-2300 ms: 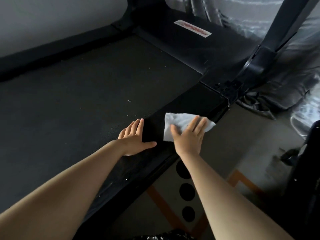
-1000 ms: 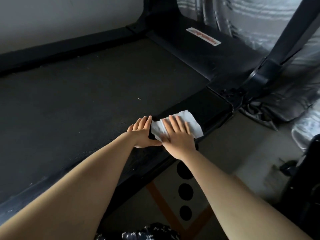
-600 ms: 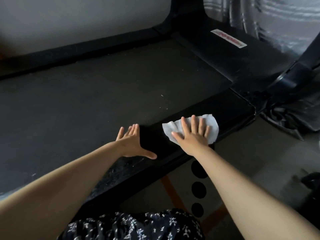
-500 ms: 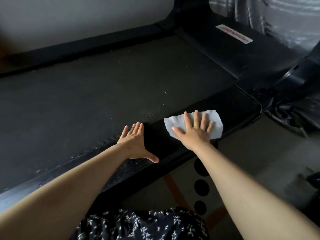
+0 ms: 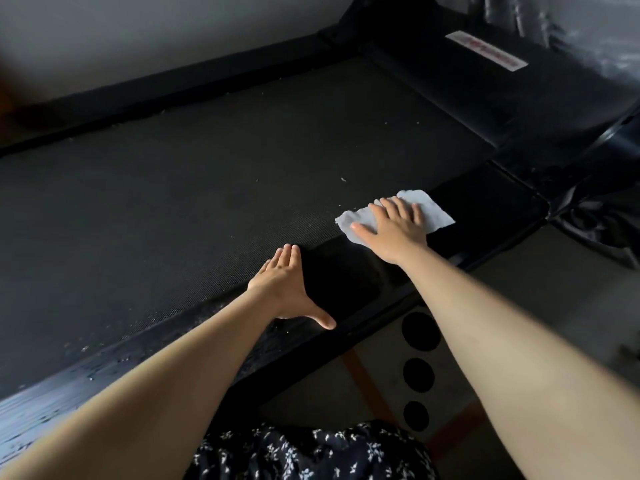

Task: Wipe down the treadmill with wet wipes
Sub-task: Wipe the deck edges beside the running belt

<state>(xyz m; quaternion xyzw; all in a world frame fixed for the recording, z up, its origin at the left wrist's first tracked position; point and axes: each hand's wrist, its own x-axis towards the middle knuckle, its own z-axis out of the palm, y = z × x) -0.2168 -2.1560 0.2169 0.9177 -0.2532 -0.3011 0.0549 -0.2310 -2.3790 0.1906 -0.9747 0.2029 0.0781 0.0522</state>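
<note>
Head view: the right hand (image 5: 393, 233), fingers straight, presses a white rectangular wet wipe (image 5: 429, 211) flat on the black treadmill's (image 5: 207, 174) glossy side rail, while the left hand (image 5: 287, 289) rests flat, thumb splayed, holding nothing.

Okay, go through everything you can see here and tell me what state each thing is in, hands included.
wet wipe: spread flat where belt meets side rail, pinned under the right hand.
right hand: fingers straight, pressing on the wipe.
left hand: flat, thumb splayed, resting on the belt's edge and the rail.
side rail: glossy, speckled toward its near end.
belt: matte, scattered small crumbs.
</note>
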